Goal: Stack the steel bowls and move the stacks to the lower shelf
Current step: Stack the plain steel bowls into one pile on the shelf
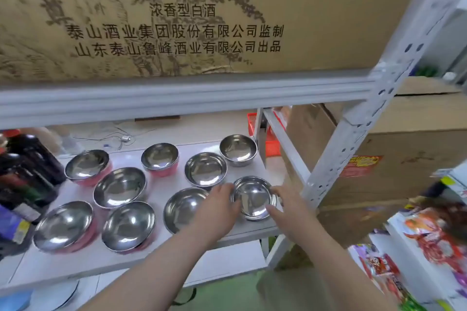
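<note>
1. Hands reach in together over the front edge of the white shelf board (83, 264), forearms bare and angled up from the bottom of the view.
2. The left hand (219, 206) has its fingers curled against the left rim of a small steel bowl (253, 198); the right hand (286, 203) presses its fingers on the right rim, so both hands clasp this one bowl between them.
3. The clasped bowl is at the right front of the board, close to the white slotted upright (353, 134); whether it is lifted I cannot tell.
4. Eight more steel bowls, all empty and mouth-up, are spread across the board to the left of and behind the clasped one; the nearest (183, 208) is partly under the left hand.
5. Several of them have pink outsides, such as the front-left bowl (64, 226).
6. Dark bottles (30, 166) crowd the board's left end.
</note>
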